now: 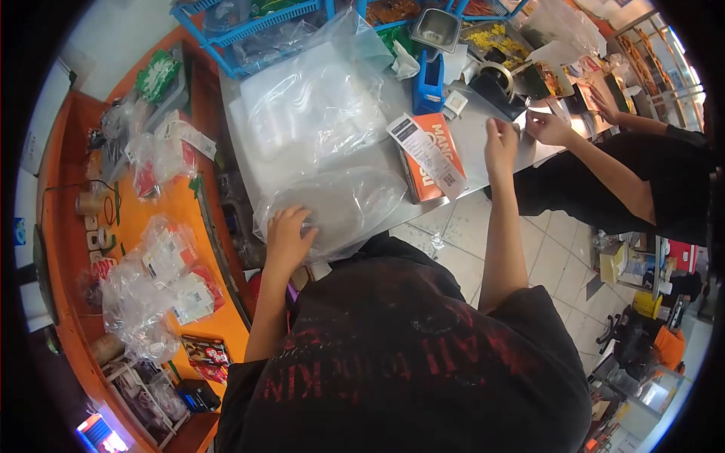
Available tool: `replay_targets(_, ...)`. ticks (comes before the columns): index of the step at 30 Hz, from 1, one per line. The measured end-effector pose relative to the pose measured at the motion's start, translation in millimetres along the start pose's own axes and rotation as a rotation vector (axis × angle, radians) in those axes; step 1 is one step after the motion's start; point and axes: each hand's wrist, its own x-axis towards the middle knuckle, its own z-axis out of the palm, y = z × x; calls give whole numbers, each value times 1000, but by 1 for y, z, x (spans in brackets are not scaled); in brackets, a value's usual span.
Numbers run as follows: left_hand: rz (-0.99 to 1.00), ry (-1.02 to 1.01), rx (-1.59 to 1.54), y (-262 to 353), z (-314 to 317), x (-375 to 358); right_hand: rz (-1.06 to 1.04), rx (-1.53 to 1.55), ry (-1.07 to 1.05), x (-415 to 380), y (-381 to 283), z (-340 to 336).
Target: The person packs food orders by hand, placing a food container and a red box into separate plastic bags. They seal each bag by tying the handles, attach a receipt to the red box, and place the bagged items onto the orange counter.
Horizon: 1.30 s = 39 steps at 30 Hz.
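Observation:
My left hand point(288, 235) rests on the near edge of a clear plastic bag point(355, 198), fingers spread apart. The bag lies loosely on the metal counter point(477, 134). My right hand point(501, 149) is raised over the counter's front edge, right of an orange and white box point(438, 128). Its fingers are pressed together, and whatever they may hold is too small to make out. A printed receipt point(427, 155) lies slantwise across the box. Behind the box stands a blue tape dispenser point(429, 84), with a small white object point(455, 104) beside it.
Stacked clear plastic bags point(310, 106) cover the counter's left part. Blue baskets point(257, 34) stand behind. At right, a co-worker's hand point(550, 128) is close to mine, near a black box point(498, 92) and food trays point(498, 41). An orange shelf point(162, 208) holds bagged packages.

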Motion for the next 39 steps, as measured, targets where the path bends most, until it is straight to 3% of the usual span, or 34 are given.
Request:
replay_targets(3, 40, 18, 63, -1, 5, -3, -121, 212, 61, -24, -26, 6)
replay_targets(5, 49, 15, 88, 5, 5, 0, -310, 236, -86, -65, -62, 30)
replay_targets(6, 52, 8, 88, 6, 6, 1, -206, 272, -341, -93, -87, 38)
replay_targets(8, 66, -21, 121, 9, 8, 4, -326, 109, -840, -124, -105, 63)
replay_targets(10, 49, -56, 145, 13, 8, 9, -582, -227, -1022, -153, -92, 106)
replay_targets(11, 29, -88, 169, 15, 6, 10, -579, -225, -1021, -158, -88, 111)
replay_targets(13, -43, -94, 274, 23, -5, 9, -720, -654, -908, -162, -86, 115)
replay_targets(18, -152, -186, 429, 15, -12, 15, -700, -775, -984, -157, -85, 127)
replay_targets(21, -92, -251, 331, 0, -30, 26, -702, -779, -933, -163, -81, 133)
replay_targets(23, -156, -291, -150, 1, -63, 52, -702, -767, -892, -164, -82, 133)
replay_targets(27, 29, 201, -74, 12, -101, 127, -705, -788, -983, -157, -92, 126)
replay_targets(29, 128, 311, -86, -12, -95, 175, -694, -778, -1008, -154, -95, 124)
replay_targets(32, 214, 255, 191, -86, -42, 228, -685, -773, -1070, -151, -95, 121)
replay_targets(33, 213, 254, 191, -83, -36, 228, -673, -753, -1059, -153, -90, 123)
replay_targets(35, -47, 126, 431, -61, -27, 232, -681, -727, -1032, -148, -90, 124)
replay_targets(36, -52, 143, 443, -55, -31, 237, -606, -629, -1097, -142, -92, 119)
replay_targets(38, -133, -52, 471, -47, -44, 246, -495, -483, -1195, -133, -96, 113)
replay_targets(39, -148, -26, 485, -42, -57, 253, -456, -442, -1224, -129, -97, 111)
